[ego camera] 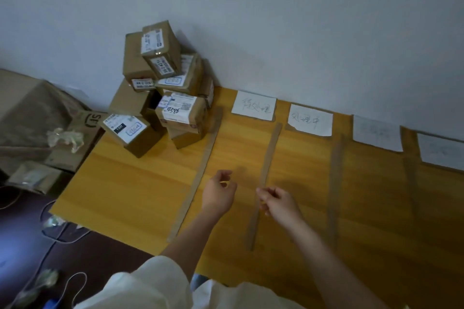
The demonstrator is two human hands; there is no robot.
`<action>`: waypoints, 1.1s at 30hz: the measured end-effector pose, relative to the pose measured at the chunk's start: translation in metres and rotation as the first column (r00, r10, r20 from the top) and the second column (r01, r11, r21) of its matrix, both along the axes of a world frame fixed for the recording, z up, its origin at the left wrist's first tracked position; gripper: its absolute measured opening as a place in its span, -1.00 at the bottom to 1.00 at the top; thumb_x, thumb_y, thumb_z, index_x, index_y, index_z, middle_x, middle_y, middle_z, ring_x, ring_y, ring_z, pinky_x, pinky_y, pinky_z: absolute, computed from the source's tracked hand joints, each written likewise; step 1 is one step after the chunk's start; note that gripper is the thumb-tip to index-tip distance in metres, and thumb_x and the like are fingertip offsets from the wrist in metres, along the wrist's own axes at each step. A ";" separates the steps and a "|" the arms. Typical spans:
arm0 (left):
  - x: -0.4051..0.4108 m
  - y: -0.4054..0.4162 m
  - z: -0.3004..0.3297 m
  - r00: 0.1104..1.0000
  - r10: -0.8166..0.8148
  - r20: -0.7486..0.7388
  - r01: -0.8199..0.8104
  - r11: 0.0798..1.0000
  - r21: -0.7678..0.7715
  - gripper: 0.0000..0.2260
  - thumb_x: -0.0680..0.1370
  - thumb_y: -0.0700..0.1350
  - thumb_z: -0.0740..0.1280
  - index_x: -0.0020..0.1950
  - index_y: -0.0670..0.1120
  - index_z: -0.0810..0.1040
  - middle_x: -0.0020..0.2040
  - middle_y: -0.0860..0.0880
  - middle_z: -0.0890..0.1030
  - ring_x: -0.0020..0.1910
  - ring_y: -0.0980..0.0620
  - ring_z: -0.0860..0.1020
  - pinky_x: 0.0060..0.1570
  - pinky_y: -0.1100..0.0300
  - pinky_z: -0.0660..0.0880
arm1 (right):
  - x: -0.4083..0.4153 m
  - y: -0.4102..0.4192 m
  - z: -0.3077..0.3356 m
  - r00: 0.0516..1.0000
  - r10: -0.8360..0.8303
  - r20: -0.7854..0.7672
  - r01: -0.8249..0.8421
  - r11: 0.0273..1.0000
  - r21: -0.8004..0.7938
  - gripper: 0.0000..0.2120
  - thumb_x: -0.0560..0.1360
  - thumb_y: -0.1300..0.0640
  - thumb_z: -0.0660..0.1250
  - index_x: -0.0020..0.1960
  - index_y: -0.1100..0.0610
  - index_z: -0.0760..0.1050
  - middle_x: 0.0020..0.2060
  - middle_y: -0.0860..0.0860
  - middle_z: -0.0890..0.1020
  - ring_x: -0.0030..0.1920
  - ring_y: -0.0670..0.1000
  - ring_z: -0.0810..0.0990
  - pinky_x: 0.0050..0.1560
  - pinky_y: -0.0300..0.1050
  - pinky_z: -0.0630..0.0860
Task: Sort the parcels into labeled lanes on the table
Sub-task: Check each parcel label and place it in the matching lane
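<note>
A pile of several brown cardboard parcels (160, 88) with white shipping labels is stacked at the table's far left corner against the wall. Cardboard strips (266, 173) divide the wooden table (130, 183) into lanes. Each lane has a white paper label at its far end, such as the first label (253, 106) and the second label (310, 120). My left hand (219, 192) hovers over the first lane, fingers loosely curled, holding nothing. My right hand (280, 202) hangs just over the second strip, fingers half curled and empty.
Two more paper labels (376, 133) lie further right along the wall. Left of the table stand larger cardboard boxes (32, 113) with crumpled plastic wrap (66, 138). Cables (57, 236) run over the dark floor below the table's left edge.
</note>
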State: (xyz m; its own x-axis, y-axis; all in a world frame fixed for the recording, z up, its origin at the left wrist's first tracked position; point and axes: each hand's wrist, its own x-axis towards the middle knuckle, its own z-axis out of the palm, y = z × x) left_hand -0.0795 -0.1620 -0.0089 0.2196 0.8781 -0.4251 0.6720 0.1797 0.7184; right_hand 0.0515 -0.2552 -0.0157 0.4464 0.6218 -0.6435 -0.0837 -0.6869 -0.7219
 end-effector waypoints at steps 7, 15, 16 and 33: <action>-0.081 0.095 0.007 0.972 0.217 0.093 -0.223 0.973 0.065 -0.62 0.53 -0.04 0.34 0.33 -0.06 0.41 0.27 -0.01 0.50 0.17 0.00 0.50 0.13 0.06 0.48 | -0.062 0.109 0.020 0.997 -0.037 -0.065 0.039 0.999 0.019 -0.85 0.54 -0.07 0.34 -0.01 0.01 0.54 -0.01 -0.02 0.65 -0.18 -0.07 0.62 -0.05 -0.05 0.57; -0.112 0.182 0.025 0.928 0.281 0.246 -0.298 0.954 0.037 -0.47 0.55 -0.09 0.33 0.49 -0.05 0.26 0.40 -0.02 0.43 0.38 -0.01 0.40 0.31 0.05 0.40 | -0.085 0.208 0.040 0.991 -0.123 -0.055 0.126 0.991 0.051 -0.59 0.55 -0.13 0.30 0.28 0.09 0.45 0.08 -0.02 0.57 0.10 0.04 0.57 0.19 0.06 0.55; -0.113 0.188 0.027 0.929 0.270 0.254 -0.288 0.957 0.036 -0.46 0.55 -0.09 0.33 0.50 -0.04 0.25 0.41 -0.02 0.42 0.38 0.00 0.40 0.31 0.07 0.40 | -0.086 0.216 0.041 0.990 -0.132 -0.045 0.134 0.990 0.044 -0.55 0.55 -0.14 0.29 0.33 0.09 0.42 0.16 -0.02 0.55 0.15 0.05 0.55 0.24 0.09 0.51; -0.104 0.212 0.025 0.895 0.173 0.411 -0.179 0.984 -0.025 -0.53 0.50 0.07 0.36 0.39 0.08 0.39 0.22 0.09 0.58 0.23 0.10 0.52 0.20 0.06 0.51 | -0.098 0.251 0.038 0.973 -0.223 -0.065 0.226 0.973 0.046 -0.51 0.57 -0.20 0.21 0.41 0.01 0.36 0.31 0.00 0.53 0.27 0.04 0.49 0.34 0.10 0.43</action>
State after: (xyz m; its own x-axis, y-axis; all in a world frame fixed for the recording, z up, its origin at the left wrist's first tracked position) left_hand -0.1836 0.0505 0.0160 0.2135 0.9234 -0.3191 0.2755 0.2564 0.9265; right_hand -0.0462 -0.0045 0.0219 0.5407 0.5439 -0.6417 -0.2748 -0.6068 -0.7458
